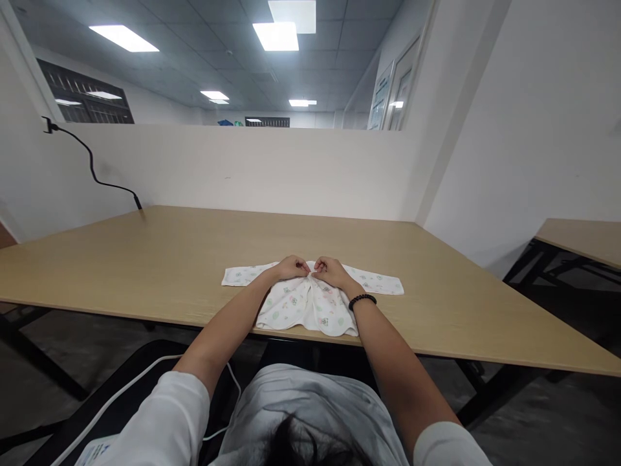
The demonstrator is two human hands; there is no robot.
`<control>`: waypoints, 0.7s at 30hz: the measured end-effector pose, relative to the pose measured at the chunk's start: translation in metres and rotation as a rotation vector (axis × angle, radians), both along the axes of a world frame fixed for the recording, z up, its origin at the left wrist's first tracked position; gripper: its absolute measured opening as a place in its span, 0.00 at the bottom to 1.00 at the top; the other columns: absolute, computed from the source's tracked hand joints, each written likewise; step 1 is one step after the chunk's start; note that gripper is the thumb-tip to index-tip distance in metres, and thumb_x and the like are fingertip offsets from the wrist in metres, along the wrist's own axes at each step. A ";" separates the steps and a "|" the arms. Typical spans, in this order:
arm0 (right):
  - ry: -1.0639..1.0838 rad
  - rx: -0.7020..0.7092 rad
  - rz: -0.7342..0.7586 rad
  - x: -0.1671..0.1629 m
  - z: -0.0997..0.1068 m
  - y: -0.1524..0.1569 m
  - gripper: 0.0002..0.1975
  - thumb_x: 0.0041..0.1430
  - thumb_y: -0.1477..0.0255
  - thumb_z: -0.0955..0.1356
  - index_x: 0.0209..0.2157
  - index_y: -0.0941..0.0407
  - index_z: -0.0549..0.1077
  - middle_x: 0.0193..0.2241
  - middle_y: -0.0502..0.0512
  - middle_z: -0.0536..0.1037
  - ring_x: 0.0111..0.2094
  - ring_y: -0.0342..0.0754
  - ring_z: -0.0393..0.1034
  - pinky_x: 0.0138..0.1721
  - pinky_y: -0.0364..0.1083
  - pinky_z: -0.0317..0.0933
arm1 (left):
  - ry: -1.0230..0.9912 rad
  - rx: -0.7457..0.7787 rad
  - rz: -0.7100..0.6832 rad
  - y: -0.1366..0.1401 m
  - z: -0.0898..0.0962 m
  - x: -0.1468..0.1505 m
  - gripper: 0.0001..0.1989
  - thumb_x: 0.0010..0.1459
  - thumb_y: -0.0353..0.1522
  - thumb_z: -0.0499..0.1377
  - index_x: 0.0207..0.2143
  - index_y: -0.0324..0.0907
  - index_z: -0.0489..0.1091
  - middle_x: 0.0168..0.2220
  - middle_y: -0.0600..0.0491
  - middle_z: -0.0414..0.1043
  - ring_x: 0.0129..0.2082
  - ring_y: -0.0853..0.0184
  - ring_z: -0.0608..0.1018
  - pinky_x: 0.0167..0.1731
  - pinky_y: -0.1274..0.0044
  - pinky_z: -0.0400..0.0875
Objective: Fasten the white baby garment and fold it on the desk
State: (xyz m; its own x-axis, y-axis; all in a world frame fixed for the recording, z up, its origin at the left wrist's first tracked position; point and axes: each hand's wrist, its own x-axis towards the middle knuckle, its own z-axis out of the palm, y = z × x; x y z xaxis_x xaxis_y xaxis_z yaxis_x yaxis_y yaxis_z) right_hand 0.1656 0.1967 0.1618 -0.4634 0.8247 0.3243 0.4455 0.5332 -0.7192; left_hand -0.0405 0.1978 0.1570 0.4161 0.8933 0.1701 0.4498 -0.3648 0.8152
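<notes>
A small white baby shirt (286, 304) with a pale green and pink print lies on the table, its sleeves spread to both sides and its hem at the front edge. My left hand (292, 266) pinches the cloth near the neckline, just left of the middle. Close beside it, my right hand (330, 270) pinches the other side of the front; a dark bead bracelet (363, 300) circles that wrist. The fabric gathers into folds below the fingertips. Whether a fastener sits between the fingers is too small to tell.
The wooden table (194, 246) reaches back to a low white wall (272, 169) with a window above. A black flexible phone holder (92, 162) is fixed at the back left. Another table (582, 239) stands at right. A white cable (116, 401) runs beside my lap.
</notes>
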 end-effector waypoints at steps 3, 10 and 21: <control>0.014 -0.021 0.030 0.000 0.003 -0.002 0.08 0.44 0.70 0.73 0.26 0.56 0.70 0.23 0.47 0.71 0.26 0.43 0.64 0.30 0.42 0.57 | 0.048 0.028 -0.010 -0.001 0.002 0.000 0.10 0.44 0.33 0.63 0.30 0.38 0.78 0.26 0.54 0.75 0.29 0.66 0.74 0.31 0.77 0.67; -0.178 -0.208 0.196 0.005 0.011 -0.013 0.22 0.49 0.55 0.72 0.17 0.55 0.62 0.15 0.43 0.60 0.19 0.40 0.51 0.23 0.43 0.45 | 0.202 0.169 -0.103 -0.006 0.010 -0.005 0.10 0.47 0.34 0.62 0.34 0.41 0.75 0.31 0.54 0.75 0.30 0.68 0.73 0.32 0.78 0.68; -0.270 0.017 -0.050 0.002 0.011 -0.010 0.03 0.47 0.71 0.71 0.25 0.55 0.74 0.28 0.51 0.78 0.32 0.47 0.69 0.35 0.43 0.57 | 0.334 0.357 -0.151 -0.009 0.011 -0.006 0.14 0.60 0.43 0.57 0.39 0.43 0.76 0.41 0.49 0.77 0.43 0.60 0.77 0.44 0.75 0.70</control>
State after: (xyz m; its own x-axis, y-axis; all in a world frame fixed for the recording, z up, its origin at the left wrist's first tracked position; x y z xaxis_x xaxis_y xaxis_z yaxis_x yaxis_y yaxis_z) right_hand 0.1680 0.1866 0.1732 -0.4934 0.8444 0.2085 0.6459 0.5162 -0.5624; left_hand -0.0465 0.1884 0.1678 0.6195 0.7298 0.2890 0.5858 -0.6749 0.4486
